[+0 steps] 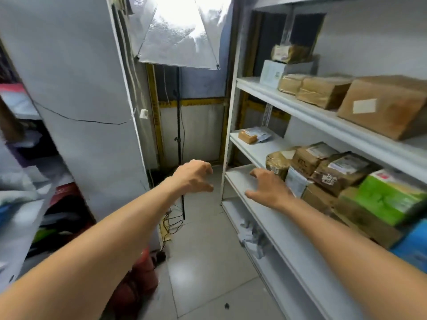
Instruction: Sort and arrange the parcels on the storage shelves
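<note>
Head view: parcels sit on white shelving (pixel 284 101) at right; top shelf carries five: large brown box (pixel 388 107) with white label, two taped brown boxes (pixel 323 91), white box (pixel 275 71) with taped parcel (pixel 290 53) on top; lower down, small brown parcel (pixel 247 136) beside grey mailer (pixel 262 134), then blurred heap including green box (pixel 388 199); right hand (pixel 269 188) spread wide, empty, over bare shelf board near heap, contact unclear; left hand (pixel 196 176) loosely curled, empty, above floor (pixel 208 262); one light stand (pixel 178 135) behind.

Nothing legible here: the white label (pixel 364 106) on the brown box (pixel 397 121) at two o'clock is a blur, and the dark scrawl (pixel 329 180) on the taped parcel (pixel 346 168) at three o'clock is too smeared to read.
</note>
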`<state>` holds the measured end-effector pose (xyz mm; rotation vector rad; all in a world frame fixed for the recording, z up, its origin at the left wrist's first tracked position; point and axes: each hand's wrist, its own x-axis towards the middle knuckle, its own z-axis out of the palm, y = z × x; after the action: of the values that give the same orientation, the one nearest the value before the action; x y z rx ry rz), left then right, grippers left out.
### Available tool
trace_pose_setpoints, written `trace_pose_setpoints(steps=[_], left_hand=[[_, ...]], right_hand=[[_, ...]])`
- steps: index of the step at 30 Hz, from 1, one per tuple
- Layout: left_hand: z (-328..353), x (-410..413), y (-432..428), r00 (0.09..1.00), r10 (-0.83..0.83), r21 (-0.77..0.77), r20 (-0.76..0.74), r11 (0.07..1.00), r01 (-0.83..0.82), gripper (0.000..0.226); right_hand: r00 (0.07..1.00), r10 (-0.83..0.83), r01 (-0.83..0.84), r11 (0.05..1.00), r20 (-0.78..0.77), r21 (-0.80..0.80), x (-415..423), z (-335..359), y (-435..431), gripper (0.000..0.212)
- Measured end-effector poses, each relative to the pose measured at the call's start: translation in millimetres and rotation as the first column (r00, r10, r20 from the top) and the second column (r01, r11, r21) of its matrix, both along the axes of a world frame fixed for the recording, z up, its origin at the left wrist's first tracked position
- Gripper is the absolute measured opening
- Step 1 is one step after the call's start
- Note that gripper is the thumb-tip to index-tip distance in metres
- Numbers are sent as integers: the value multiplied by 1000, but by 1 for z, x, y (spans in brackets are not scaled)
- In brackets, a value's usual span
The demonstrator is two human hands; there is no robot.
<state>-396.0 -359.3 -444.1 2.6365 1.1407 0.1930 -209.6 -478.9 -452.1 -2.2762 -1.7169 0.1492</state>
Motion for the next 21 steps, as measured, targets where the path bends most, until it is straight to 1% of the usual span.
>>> trace_pose_setpoints(steps=[5, 10, 12, 17, 21], left_hand=[[-8, 73, 27, 990, -141, -10, -24, 990, 141, 56], [-9, 147, 64, 968, -243, -3, -57, 970, 243, 54], [-9, 174, 77, 959, -277, 2, -59, 961, 277, 53], [-15, 223, 107, 936, -349, -24, -53, 937, 348, 53], [-20, 264, 131, 902, -428, -23, -53, 904, 427, 53]], right_hand=[[993, -117, 118, 993, 33, -14, 53, -10, 13, 63], [981, -191, 191, 981, -11, -24, 105, -16, 42, 61], [977, -214, 214, 976, 0, -29, 125, -16, 51, 58], [958, -282, 280, 959, -49, -40, 162, -16, 69, 57], [930, -357, 350, 933, -91, -81, 187, -21, 79, 58]])
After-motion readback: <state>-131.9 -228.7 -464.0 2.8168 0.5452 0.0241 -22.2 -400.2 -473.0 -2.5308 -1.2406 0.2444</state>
